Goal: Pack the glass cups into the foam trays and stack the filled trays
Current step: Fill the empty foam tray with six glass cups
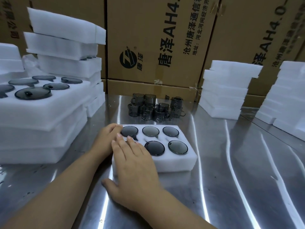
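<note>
Five dark glass cups (pixel 154 148) sit in the foam tray (pixel 178 162), mid-table (pixel 231 179). Right hand (pixel 135 162) lies flat across its near-left pocket, fingers straight, nearly together. Left hand (pixel 105 138) curls fingers at the far-left corner; grip unclear.

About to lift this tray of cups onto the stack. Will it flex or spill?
The tray looks thick and blocky, so it probably stays fairly stiff. The cups sit sunk to their rims, so they likely will not tip. Glass adds weight; support it from both ends.
</note>
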